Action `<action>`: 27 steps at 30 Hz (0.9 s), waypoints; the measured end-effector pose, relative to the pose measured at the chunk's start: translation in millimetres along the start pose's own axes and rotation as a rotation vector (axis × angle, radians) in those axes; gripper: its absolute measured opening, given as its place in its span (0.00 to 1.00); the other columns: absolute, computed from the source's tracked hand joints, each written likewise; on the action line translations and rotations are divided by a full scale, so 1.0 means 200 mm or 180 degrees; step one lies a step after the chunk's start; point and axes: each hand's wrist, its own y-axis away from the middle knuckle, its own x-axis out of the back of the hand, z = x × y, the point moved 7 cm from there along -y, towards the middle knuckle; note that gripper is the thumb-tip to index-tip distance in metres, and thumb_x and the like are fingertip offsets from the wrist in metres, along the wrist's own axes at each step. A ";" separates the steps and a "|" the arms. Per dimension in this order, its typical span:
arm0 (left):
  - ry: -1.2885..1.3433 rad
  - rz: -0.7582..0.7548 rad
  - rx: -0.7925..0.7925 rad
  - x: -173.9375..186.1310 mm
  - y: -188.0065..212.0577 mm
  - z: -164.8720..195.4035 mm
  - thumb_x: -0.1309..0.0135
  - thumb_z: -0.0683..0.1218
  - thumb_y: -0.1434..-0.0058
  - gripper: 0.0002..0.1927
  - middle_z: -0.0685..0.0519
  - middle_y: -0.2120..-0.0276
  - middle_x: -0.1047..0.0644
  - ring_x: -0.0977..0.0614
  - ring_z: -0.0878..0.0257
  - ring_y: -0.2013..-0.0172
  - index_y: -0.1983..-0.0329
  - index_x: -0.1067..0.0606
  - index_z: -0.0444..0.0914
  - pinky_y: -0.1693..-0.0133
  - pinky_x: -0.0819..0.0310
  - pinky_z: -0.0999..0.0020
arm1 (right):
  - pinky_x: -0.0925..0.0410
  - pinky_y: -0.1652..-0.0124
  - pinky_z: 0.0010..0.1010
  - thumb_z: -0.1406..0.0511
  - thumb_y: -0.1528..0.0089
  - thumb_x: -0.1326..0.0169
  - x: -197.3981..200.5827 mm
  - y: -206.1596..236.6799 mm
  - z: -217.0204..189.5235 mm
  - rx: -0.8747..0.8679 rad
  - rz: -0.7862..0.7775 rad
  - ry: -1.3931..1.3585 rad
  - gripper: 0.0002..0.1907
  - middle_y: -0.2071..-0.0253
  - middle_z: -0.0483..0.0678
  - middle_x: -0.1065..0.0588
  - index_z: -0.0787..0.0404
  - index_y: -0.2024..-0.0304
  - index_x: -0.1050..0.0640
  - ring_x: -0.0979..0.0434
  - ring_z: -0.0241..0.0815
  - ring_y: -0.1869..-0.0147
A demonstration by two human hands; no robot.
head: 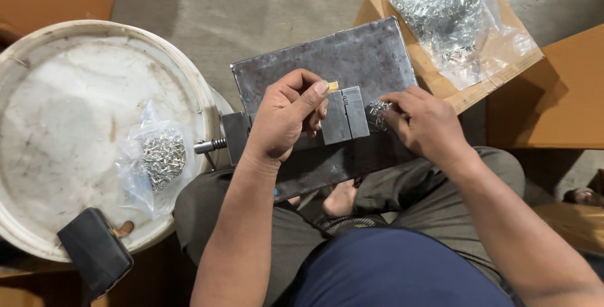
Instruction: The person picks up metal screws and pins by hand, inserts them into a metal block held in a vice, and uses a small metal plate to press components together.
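A dark steel plate [352, 55] rests across my lap. On it sits a grey two-part metal block [344, 117] with a slot down its middle. My left hand [286, 115] is closed beside the block's left edge, thumb and fingers pinching a small yellow-brass piece [333, 85] at the block's top corner. My right hand [425, 124] lies at the block's right side, its fingertips in a small heap of shiny metal parts [377, 113] on the plate.
A white bucket lid [56, 131] at left carries a clear bag of small silver parts [160, 159] and a black phone [94, 253]. A bolt-ended metal fixture [220, 140] sticks out left of the plate. A cardboard box [469, 96] at upper right holds a bag of shiny parts [450, 17].
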 end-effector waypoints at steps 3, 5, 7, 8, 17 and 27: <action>-0.0022 0.0029 0.0004 0.00 0.00 0.00 0.45 0.48 0.30 0.10 0.56 0.74 0.24 0.27 0.71 0.78 0.61 0.26 0.35 0.76 0.33 0.75 | 0.30 0.62 0.43 0.61 0.38 0.39 -0.01 -0.03 -0.04 0.0180 -0.0017 0.0161 0.10 0.64 0.50 0.24 0.56 0.55 0.18 0.22 0.55 0.62; -0.0036 0.0040 -0.0006 0.00 0.00 -0.01 0.45 0.48 0.30 0.10 0.56 0.74 0.24 0.27 0.71 0.78 0.61 0.26 0.35 0.76 0.33 0.75 | 0.29 0.61 0.42 0.61 0.36 0.40 -0.02 -0.04 -0.04 0.0191 -0.0003 0.0187 0.06 0.63 0.49 0.23 0.53 0.59 0.17 0.21 0.54 0.61; -0.0046 0.0045 0.0003 0.01 0.00 -0.02 0.45 0.48 0.31 0.10 0.56 0.75 0.24 0.27 0.71 0.78 0.61 0.26 0.35 0.76 0.33 0.75 | 0.29 0.61 0.43 0.61 0.36 0.40 -0.03 -0.04 -0.03 0.0196 -0.0030 0.0158 0.05 0.64 0.50 0.24 0.54 0.60 0.18 0.22 0.55 0.61; -0.0042 0.0028 -0.0008 0.01 -0.01 -0.02 0.45 0.48 0.31 0.10 0.56 0.75 0.24 0.27 0.71 0.78 0.61 0.26 0.35 0.76 0.33 0.75 | 0.29 0.61 0.43 0.61 0.36 0.40 -0.04 -0.04 -0.02 0.0197 -0.0044 0.0147 0.05 0.64 0.50 0.24 0.54 0.60 0.18 0.22 0.56 0.61; -0.0720 0.0093 -0.0596 -0.01 0.01 0.01 0.39 0.48 0.33 0.12 0.55 0.71 0.23 0.25 0.71 0.73 0.54 0.24 0.35 0.71 0.30 0.75 | 0.37 0.72 0.20 0.63 0.32 0.46 -0.19 0.02 0.22 -0.1859 -0.1029 -0.3341 0.06 0.71 0.40 0.30 0.60 0.59 0.24 0.33 0.29 0.72; -0.2078 -0.0233 -0.1676 -0.25 0.13 0.17 0.44 0.48 0.28 0.10 0.55 0.65 0.20 0.20 0.69 0.67 0.51 0.23 0.38 0.63 0.25 0.72 | 0.38 0.72 0.22 0.65 0.32 0.47 -0.03 -0.06 -0.14 -0.1590 -0.1613 -0.5094 0.07 0.69 0.44 0.28 0.63 0.58 0.25 0.32 0.32 0.71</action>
